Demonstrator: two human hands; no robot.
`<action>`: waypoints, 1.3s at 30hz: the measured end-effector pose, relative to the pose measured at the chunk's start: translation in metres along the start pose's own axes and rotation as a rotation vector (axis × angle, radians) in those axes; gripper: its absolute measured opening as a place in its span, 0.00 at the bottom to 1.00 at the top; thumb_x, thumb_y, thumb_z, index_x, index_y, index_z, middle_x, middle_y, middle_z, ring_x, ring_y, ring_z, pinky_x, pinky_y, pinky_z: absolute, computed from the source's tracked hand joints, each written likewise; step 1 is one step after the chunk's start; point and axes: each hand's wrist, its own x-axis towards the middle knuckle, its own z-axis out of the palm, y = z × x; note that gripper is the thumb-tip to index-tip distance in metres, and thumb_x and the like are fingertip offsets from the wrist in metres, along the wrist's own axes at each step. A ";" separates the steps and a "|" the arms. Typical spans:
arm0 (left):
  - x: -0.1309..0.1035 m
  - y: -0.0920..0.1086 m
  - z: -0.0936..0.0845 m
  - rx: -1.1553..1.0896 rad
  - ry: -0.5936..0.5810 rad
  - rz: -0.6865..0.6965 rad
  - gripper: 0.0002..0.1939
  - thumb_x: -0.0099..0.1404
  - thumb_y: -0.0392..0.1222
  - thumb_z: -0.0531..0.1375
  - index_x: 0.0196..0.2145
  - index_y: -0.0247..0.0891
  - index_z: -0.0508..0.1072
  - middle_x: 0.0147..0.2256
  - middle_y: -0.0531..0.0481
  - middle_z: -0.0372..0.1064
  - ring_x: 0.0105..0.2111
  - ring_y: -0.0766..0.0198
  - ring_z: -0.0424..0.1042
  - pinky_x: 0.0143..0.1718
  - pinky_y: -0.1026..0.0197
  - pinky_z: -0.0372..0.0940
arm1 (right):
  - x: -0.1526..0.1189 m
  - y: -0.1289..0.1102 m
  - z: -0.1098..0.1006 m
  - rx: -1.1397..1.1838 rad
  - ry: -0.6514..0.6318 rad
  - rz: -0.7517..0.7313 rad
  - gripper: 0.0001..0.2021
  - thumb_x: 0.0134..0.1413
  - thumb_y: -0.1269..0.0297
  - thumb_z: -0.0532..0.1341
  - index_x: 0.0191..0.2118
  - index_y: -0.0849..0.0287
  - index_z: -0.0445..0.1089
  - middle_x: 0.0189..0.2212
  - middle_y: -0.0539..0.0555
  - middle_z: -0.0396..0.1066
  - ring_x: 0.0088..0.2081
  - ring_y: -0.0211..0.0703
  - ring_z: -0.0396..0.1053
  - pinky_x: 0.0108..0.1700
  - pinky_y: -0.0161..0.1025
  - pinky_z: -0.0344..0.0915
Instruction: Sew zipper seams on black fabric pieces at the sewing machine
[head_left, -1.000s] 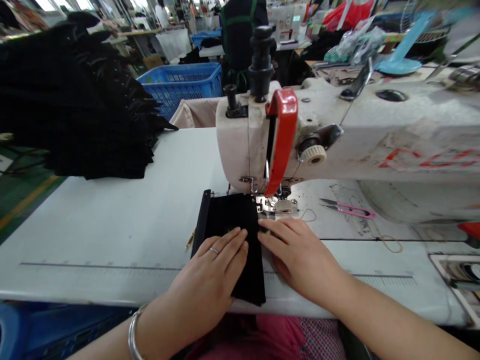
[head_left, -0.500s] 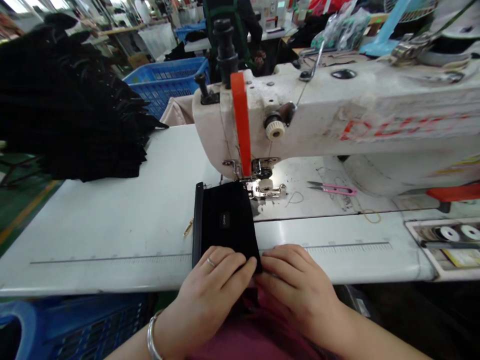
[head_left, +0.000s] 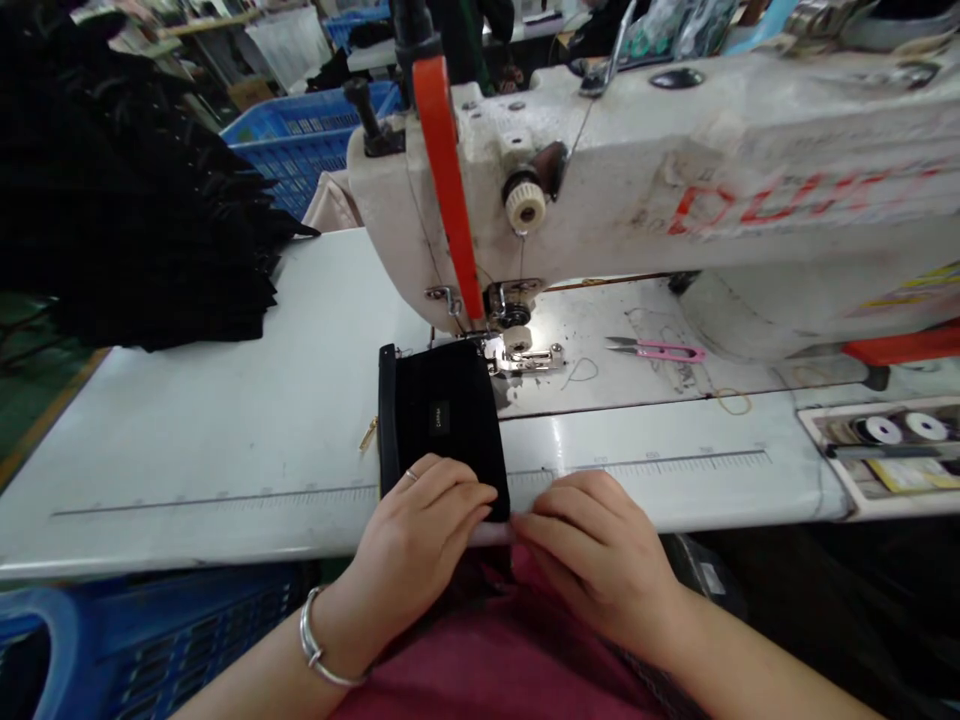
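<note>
At the desk's [head_left: 225, 420] near edge, the left hand [head_left: 420, 540] and right hand [head_left: 592, 550] pinch the black pouch [head_left: 439, 420] with bent fingers, its far end beside the sewing machine's [head_left: 637, 190] presser foot [head_left: 521, 355].

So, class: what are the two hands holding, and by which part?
Both the left hand and right hand grip the black fabric piece at its near edge.
</note>
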 end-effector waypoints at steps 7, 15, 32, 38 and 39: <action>0.005 -0.003 -0.008 0.294 -0.324 0.198 0.37 0.63 0.22 0.48 0.66 0.48 0.53 0.61 0.47 0.57 0.46 0.58 0.65 0.49 0.51 0.65 | 0.010 0.013 -0.022 -0.070 -0.043 0.032 0.08 0.62 0.69 0.56 0.42 0.58 0.73 0.38 0.55 0.71 0.39 0.44 0.64 0.42 0.44 0.62; 0.027 -0.009 -0.025 0.134 -0.432 0.186 0.22 0.62 0.22 0.49 0.48 0.41 0.70 0.49 0.46 0.65 0.46 0.60 0.67 0.51 0.56 0.65 | 0.035 0.110 -0.096 -0.786 0.006 0.332 0.15 0.63 0.66 0.56 0.54 0.62 0.69 0.47 0.61 0.72 0.49 0.57 0.64 0.48 0.52 0.59; 0.033 -0.009 -0.041 -0.488 -0.075 -0.266 0.08 0.71 0.37 0.53 0.40 0.39 0.72 0.40 0.49 0.67 0.42 0.64 0.67 0.45 0.61 0.61 | 0.032 -0.021 -0.018 0.360 -0.073 0.516 0.15 0.67 0.55 0.49 0.30 0.56 0.60 0.25 0.47 0.64 0.27 0.36 0.61 0.29 0.34 0.54; 0.030 -0.009 -0.039 -0.525 -0.042 -0.267 0.08 0.71 0.36 0.54 0.40 0.42 0.73 0.39 0.52 0.68 0.41 0.66 0.68 0.44 0.64 0.62 | 0.037 -0.022 -0.015 0.358 -0.125 0.546 0.16 0.67 0.55 0.48 0.30 0.57 0.58 0.25 0.47 0.63 0.27 0.36 0.59 0.30 0.35 0.52; 0.030 -0.009 -0.038 -0.532 -0.039 -0.268 0.08 0.71 0.36 0.54 0.40 0.42 0.73 0.39 0.52 0.68 0.41 0.66 0.68 0.44 0.64 0.62 | 0.038 -0.022 -0.015 0.353 -0.133 0.544 0.15 0.67 0.55 0.48 0.30 0.57 0.58 0.25 0.47 0.63 0.27 0.36 0.59 0.30 0.35 0.52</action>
